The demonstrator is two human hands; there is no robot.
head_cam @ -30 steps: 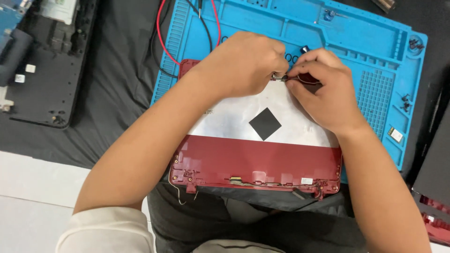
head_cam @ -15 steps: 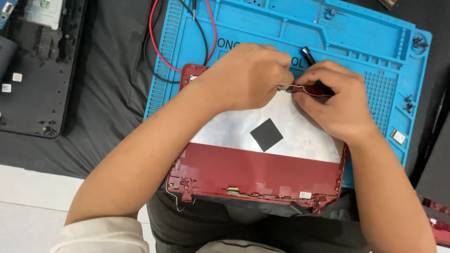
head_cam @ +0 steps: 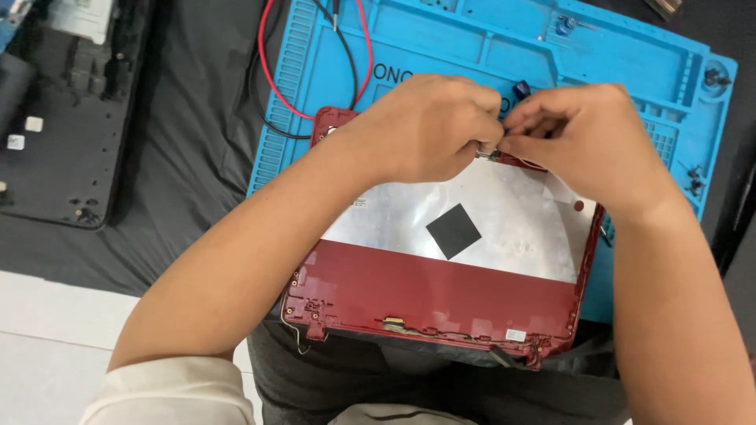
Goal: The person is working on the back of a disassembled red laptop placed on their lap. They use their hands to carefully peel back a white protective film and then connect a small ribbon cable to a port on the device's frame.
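**Both hands pinch at the far edge of a red lid**

A red laptop lid [head_cam: 441,303] lies inside-up, its far half on a blue mat [head_cam: 472,47] and its near edge overhanging the mat toward the person's lap. A silver foil sheet [head_cam: 504,220] covers the lid's far part, with a black square pad [head_cam: 453,230] stuck near the middle of it. Along the lid's near edge sit hinge brackets and a thin loose wire at the near left corner.

The left hand [head_cam: 425,126] is curled closed over the lid's far edge, fingertips pinching a small metal part [head_cam: 486,154] there. The right hand [head_cam: 583,138] meets it from the right, also closed, thumb and fingers pinched together just beside that same part. What the right hand holds is hidden by its fingers, so I cannot tell. The two hands touch or nearly touch at the fingertips.

A red cable [head_cam: 264,59] and a black cable [head_cam: 346,55] loop across the mat's far left corner. Small screws [head_cam: 713,76] rest in trays along the mat's right edge. The mat lies on a dark cloth [head_cam: 189,157]. At the bench's left edge rests a black laptop base [head_cam: 71,126].
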